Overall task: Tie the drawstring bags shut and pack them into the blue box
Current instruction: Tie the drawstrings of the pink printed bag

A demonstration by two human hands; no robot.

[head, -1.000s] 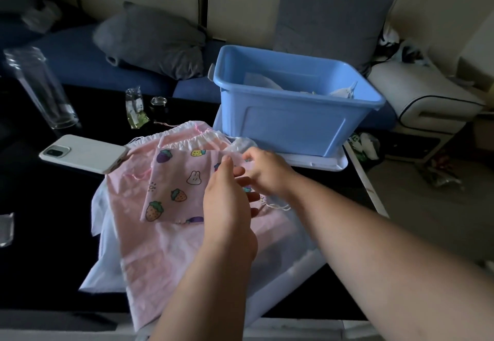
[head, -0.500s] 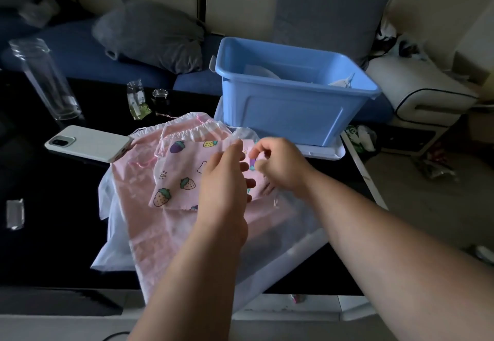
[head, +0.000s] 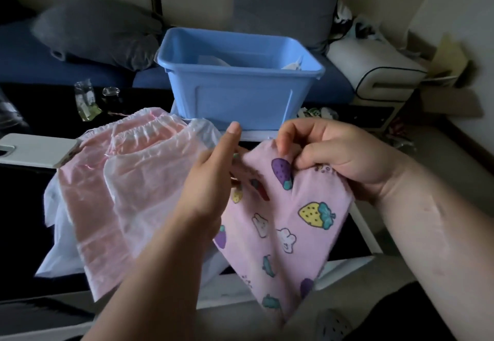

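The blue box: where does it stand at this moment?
In the head view the blue box stands at top centre, in front of the sofa, just behind the pile of pink bags.

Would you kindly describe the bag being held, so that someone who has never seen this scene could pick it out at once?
Find the blue box on the dark table. In front of it, the right hand pinches the top of the printed bag, the left hand at its other edge. Unlike the plain pink bags lying beside it, it carries strawberries and bunnies.
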